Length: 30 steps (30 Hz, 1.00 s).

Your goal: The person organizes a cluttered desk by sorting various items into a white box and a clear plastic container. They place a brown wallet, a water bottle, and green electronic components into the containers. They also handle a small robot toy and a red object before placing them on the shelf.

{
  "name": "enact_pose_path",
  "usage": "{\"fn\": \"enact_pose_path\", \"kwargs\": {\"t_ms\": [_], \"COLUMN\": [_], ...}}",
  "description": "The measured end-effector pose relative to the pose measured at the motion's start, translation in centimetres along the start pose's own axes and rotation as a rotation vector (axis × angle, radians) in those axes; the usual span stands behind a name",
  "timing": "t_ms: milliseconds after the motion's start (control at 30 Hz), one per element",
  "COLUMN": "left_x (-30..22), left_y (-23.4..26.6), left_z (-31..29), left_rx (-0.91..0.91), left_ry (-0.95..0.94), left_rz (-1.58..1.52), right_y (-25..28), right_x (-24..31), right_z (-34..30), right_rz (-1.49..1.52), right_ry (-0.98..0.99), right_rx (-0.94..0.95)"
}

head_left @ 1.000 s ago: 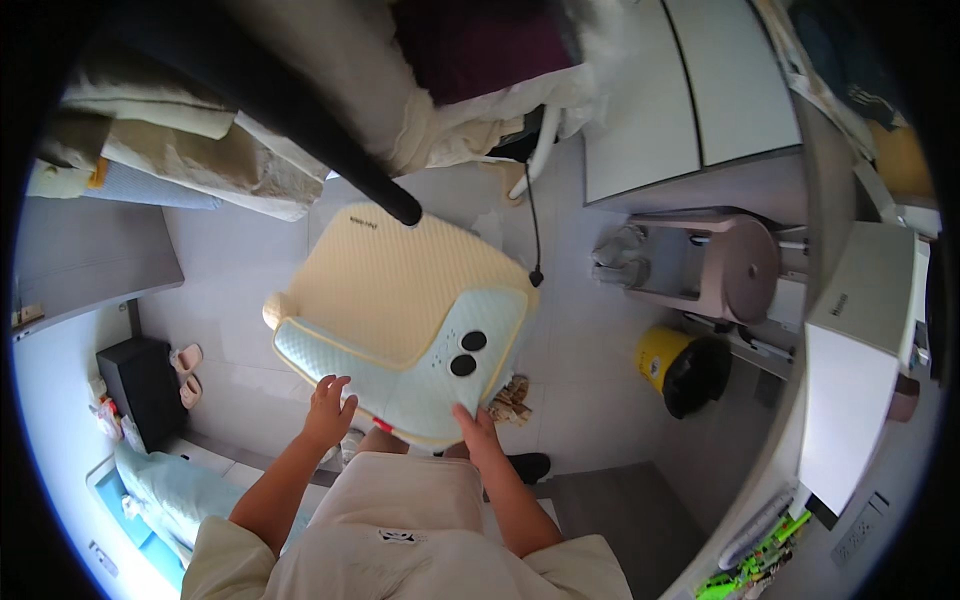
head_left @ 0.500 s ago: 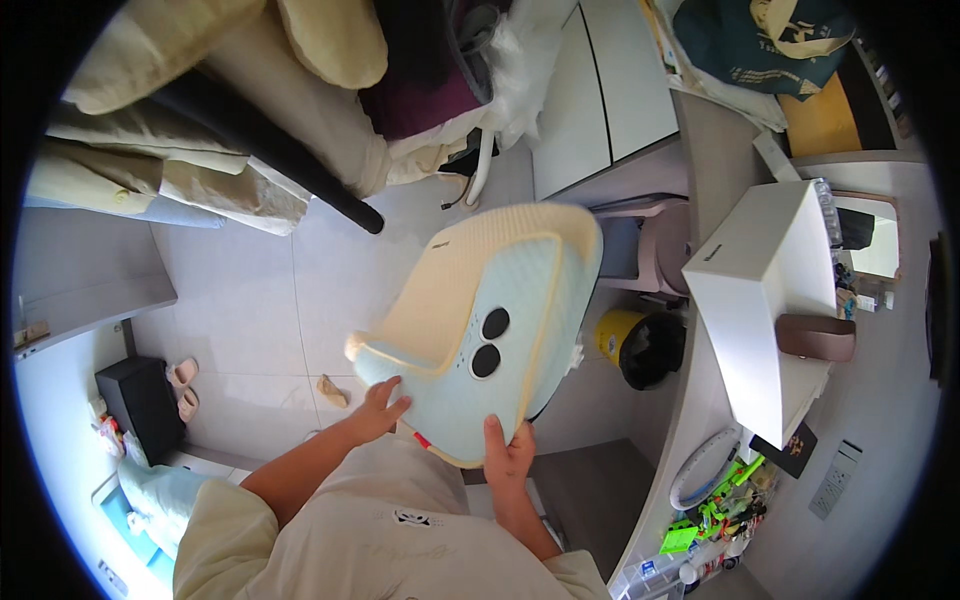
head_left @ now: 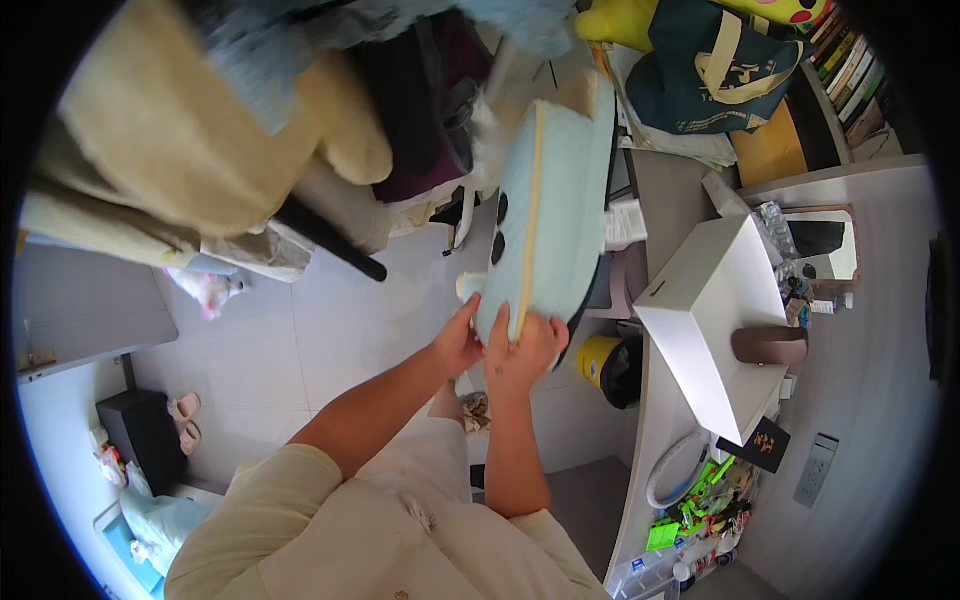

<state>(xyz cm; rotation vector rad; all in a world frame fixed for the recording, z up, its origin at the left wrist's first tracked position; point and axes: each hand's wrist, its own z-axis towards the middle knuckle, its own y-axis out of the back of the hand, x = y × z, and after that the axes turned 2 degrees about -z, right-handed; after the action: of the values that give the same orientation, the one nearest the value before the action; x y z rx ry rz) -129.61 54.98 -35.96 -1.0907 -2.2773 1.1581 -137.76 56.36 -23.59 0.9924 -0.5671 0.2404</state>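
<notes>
Holding: one padded cushion (head_left: 570,200), pale blue with cream piping, raised beyond both hands and standing nearly edge-on. Left hand (head_left: 458,342): closed on the cushion's lower left corner. Right hand (head_left: 525,352): clamped over its lower end, just beside the left. Change over the last half second: the broad front swings away leftward, the hands draw closer together, and the black spots (head_left: 498,247) show only at the left edge. Bearing on the handling: a turn onto edge, weight probably carried from one end. Right of the hands: yellow bin (head_left: 597,360), white box (head_left: 690,340). Beyond the left: hanging clothes (head_left: 220,130).
</notes>
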Motion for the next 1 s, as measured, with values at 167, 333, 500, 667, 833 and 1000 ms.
{"fn": "enact_pose_path", "kwargs": {"t_ms": [167,333,500,667,833,1000], "left_x": [-4.1,-6.0,-5.6,-7.8,-12.1,-11.0], "left_y": [-2.9,-3.2,-8.1,-11.0,-10.3,-9.6], "left_z": [8.4,12.7,13.0,17.8,17.4,15.9], "left_rx": [-0.031,0.033,-0.486,-0.466,-0.576,-0.474], "left_ry": [-0.003,0.073,-0.423,-0.559,-0.493,-0.554], "left_rz": [-0.041,0.13,1.295,1.179,1.227,1.338], "right_y": [-10.2,-13.1,-9.9,-10.6,-11.0,-10.4], "right_x": [-8.6,-14.9,-15.3,-16.1,-15.7,-16.6], "right_z": [6.9,3.5,0.9,2.9,-1.6,1.0], "right_rz": [-0.002,0.187,0.059,0.06,0.468,0.857], "right_ry": [0.046,0.07,-0.397,-0.332,-0.62,-1.152], "right_rx": [0.204,0.3,0.108,0.279,0.105,0.133]}}
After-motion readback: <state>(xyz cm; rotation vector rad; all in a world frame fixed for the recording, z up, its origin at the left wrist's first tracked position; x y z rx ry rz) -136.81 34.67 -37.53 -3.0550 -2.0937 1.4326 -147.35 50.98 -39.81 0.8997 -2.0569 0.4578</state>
